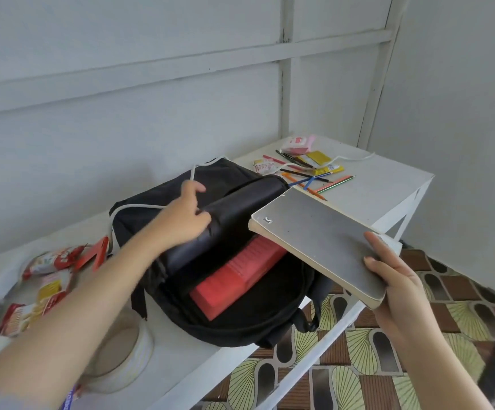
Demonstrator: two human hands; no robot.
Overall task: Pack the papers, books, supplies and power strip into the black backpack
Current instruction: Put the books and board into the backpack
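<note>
The left hand (pixel 185 216) grips the open flap of the black cloth backpack (pixel 240 315). The right hand (pixel 394 287) holds a thick grey book (pixel 320 241) over it, fingers wrapped round its edge.

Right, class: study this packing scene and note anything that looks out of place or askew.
A white cord lies draped across the top of the black backpack instead of inside it, and the backpack's lower edge overhangs the table's front.
</note>
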